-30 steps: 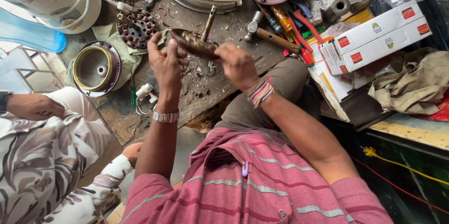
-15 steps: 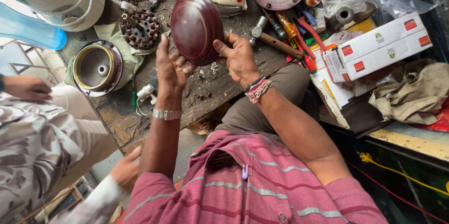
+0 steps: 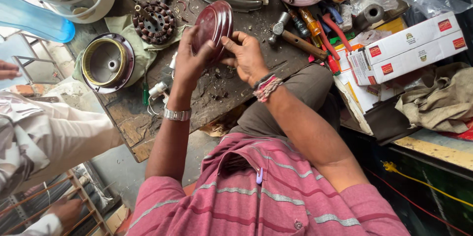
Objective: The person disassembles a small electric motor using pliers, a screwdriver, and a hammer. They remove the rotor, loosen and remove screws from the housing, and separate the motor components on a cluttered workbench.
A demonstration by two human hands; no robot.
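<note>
Layout of the workbench seen from above.
A domed cover is held on edge between the left hand and right hand, over the bench. A stator lies left of it, a round housing further left, a hammer right, and boxes beyond.

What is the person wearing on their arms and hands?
The left hand has a silver metal watch on its wrist. The right hand has red, pink and white thread bands on its wrist. Both arms are bare, with short pink striped sleeves.
</note>
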